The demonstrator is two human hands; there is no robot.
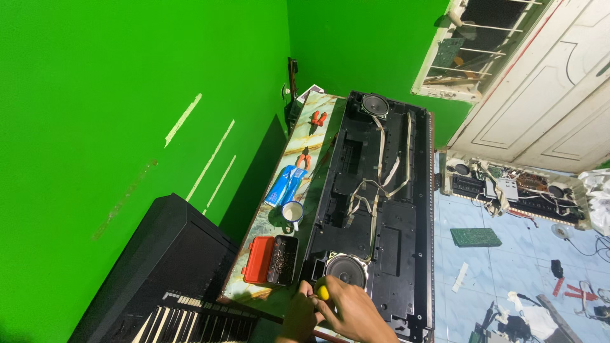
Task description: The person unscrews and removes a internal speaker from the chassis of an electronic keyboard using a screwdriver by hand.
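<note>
Green walls (127, 95) filled the nine o'clock side of the room, with a white door (546, 101) at two o'clock and a blue tiled floor (464, 216) strewn with parts at four. Next in size, the opened black keyboard casing (381, 209) lay lengthwise on a marble-patterned table (267, 222), its speakers and ribbon cables facing up, probably so the insides could be reached. At nine o'clock of the casing sat a red bit case (270, 259), open beside the work, and a white mug (292, 213). At six o'clock, the right hand (352, 311) was closed around a yellow-handled screwdriver (323, 293) just beside the near speaker (346, 268); the left hand (300, 314) curled against it, its grasp unclear.
</note>
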